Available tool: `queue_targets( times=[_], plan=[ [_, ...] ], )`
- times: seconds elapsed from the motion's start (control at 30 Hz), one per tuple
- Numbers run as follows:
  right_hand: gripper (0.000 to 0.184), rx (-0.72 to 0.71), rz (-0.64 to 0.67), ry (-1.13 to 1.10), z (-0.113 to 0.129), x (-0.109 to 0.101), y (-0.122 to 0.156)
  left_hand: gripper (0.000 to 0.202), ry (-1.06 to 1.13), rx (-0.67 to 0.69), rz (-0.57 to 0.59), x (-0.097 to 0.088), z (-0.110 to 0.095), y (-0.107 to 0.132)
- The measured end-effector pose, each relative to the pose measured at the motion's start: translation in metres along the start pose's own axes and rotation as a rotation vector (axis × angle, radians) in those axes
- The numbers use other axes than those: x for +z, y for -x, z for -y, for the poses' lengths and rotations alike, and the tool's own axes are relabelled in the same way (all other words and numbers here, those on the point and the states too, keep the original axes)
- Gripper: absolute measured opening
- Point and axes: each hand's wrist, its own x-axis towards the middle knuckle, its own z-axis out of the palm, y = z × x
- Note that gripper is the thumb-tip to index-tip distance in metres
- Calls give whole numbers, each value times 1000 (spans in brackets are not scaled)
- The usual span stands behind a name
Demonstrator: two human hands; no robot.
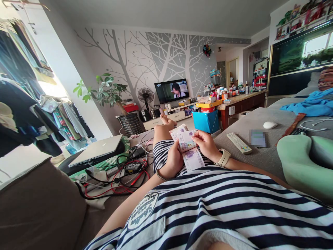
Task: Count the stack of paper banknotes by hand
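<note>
Above my striped lap I have several purple-and-white banknotes (187, 140) marked with a 5. My left hand (174, 158) is closed on the left side of the notes, thumb on top. At their upper right edge, my right hand (206, 144) pinches a note between thumb and fingers. One banknote (194, 160) hangs lower, its bottom end near my shirt. Other notes fan out at the upper left behind the front one. A light watch (223, 158) is on my right wrist, and a beaded bracelet (160, 174) circles my left.
On the sofa to my right lie a remote control (238, 143), a white mouse (270, 124) and a green neck pillow (299, 163). To my left are tangled cables (130, 170) and a silver laptop (96, 150). A blue box (205, 121) stands beyond my legs.
</note>
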Motion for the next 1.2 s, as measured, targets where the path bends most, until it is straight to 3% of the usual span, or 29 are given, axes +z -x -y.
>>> queue_targets(
  times=[0.67,1.2],
  plan=[
    [48,-36,18,6,6,0,1,48,15,5,40,3,1,3],
    [35,-22,13,-72,0,0,1,44,17,56,101,-5,5,-5]
  ],
)
